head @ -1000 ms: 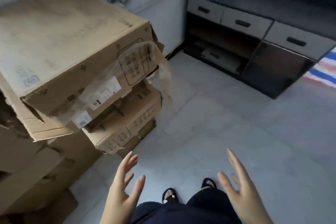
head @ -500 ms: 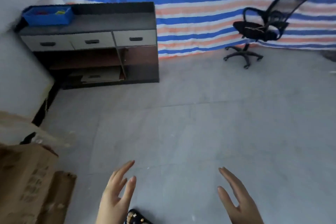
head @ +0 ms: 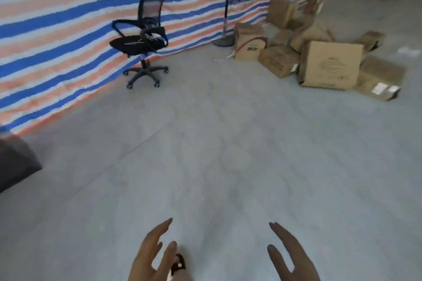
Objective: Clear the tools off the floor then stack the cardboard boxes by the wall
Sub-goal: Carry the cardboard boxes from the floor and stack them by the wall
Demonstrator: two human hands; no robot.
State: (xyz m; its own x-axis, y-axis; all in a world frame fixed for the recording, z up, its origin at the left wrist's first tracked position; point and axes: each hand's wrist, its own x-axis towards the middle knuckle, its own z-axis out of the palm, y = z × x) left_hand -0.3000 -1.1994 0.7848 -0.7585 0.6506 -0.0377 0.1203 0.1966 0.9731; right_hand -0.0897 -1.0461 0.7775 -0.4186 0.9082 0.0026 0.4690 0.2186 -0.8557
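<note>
Several brown cardboard boxes [head: 331, 65] lie scattered in a loose heap on the grey floor at the far right, some tipped on their sides. The largest one stands upright at the front of the heap. My left hand [head: 153, 255] and my right hand [head: 290, 255] hover at the bottom of the head view, both empty with fingers spread, far from the boxes. No tools show on the floor.
A black office chair [head: 142, 39] stands at the striped tarp wall [head: 57, 29]. A pedestal fan [head: 226, 7] rises beside the boxes. A dark cabinet corner [head: 16, 162] juts in at the left edge. Bare grey floor [head: 228, 143] stretches between me and the boxes.
The view has swung right, away from the stacked boxes and the cabinet, past the chair to the scattered heap. Both hands stay empty and spread.
</note>
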